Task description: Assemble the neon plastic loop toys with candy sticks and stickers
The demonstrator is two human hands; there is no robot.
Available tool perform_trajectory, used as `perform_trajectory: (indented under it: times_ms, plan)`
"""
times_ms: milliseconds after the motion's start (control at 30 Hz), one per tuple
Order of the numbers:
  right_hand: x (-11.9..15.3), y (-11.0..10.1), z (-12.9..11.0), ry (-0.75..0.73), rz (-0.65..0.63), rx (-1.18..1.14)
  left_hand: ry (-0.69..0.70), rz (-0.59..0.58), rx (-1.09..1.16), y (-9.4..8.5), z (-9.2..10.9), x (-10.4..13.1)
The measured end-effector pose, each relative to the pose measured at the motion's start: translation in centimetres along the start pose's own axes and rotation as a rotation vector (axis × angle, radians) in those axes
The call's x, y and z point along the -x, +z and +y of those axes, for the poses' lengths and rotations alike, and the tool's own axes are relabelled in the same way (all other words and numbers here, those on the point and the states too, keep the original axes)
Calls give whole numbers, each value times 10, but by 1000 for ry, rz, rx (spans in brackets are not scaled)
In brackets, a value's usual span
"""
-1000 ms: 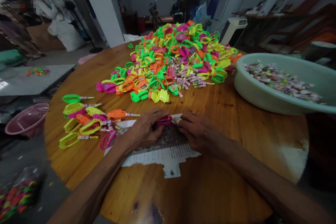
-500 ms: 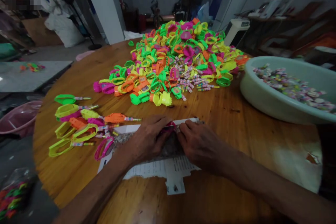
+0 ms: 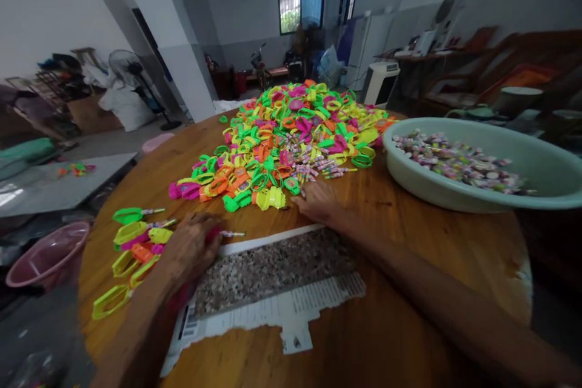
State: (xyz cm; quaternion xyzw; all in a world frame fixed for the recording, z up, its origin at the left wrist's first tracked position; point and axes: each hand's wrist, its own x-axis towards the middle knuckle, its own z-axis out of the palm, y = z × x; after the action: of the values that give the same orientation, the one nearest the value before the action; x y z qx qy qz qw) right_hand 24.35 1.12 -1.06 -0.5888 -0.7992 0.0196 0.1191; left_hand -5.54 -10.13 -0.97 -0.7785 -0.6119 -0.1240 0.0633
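My left hand point(image 3: 193, 248) is closed around a pink toy watch point(image 3: 213, 233) at the left end of the stone slab. A wrapped candy stick point(image 3: 234, 234) juts out of that watch to the right. At the near edge of the heap, the fingers of my right hand point(image 3: 317, 201) are curled together beside a green toy watch point(image 3: 291, 185) and the loose candy sticks point(image 3: 325, 167). What its fingertips pinch is hidden. The speckled stone slab point(image 3: 273, 267) lies on torn printed paper point(image 3: 297, 339). Toy watches with candy sticks point(image 3: 130, 233) lie left of my left hand.
A heap of bright toy watches point(image 3: 300, 115) covers the far part of the round wooden table point(image 3: 391, 327). At right, a pale green basin point(image 3: 454, 197) holds wrapped candies point(image 3: 464, 163). A pink basin point(image 3: 48, 254) stands below the table's left side.
My hands have parted from above the slab. The left carried the pink watch leftward; the right let go of it and reached forward to the heap. The view has tilted up.
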Motion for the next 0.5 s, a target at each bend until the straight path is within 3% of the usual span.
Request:
perform_trajectory:
  times_ms: [100, 267, 367, 500]
  plan:
    - [-12, 4, -4, 8, 22, -10, 26, 116, 36, -4, 9, -1]
    - [1, -1, 0, -25, 72, 5, 113, 240, 207, -4, 53, -20]
    - [19, -6, 5, -67, 88, 25, 91, 178, 314, 5, 84, -40]
    - [44, -10, 4, -145, 83, 36, -51, 17, 457, 15, 118, -72]
